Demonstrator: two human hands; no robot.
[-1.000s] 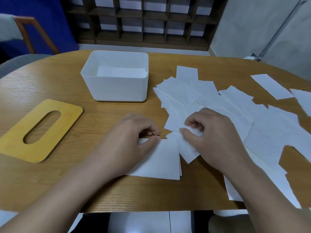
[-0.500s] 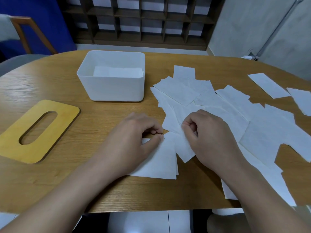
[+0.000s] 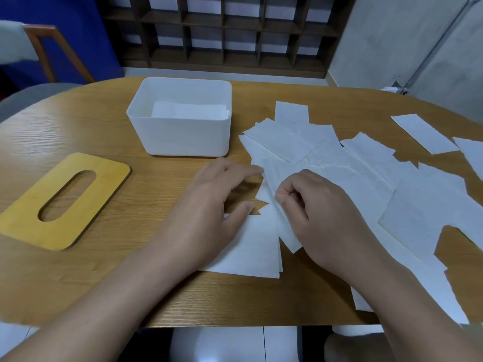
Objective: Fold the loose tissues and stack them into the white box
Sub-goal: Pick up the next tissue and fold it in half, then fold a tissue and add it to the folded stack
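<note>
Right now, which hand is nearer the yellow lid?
Left. The left hand rests on a folded tissue just right of the yellow lid, with bare table between them. The right hand pinches a loose tissue farther right.

I note bare table (image 3: 162, 291) between the yellow lid (image 3: 62, 202) and my left hand (image 3: 206, 212); passage is free there. Loose tissues (image 3: 366, 178) cover the right side; the white box (image 3: 183, 137) stands ahead.
</note>
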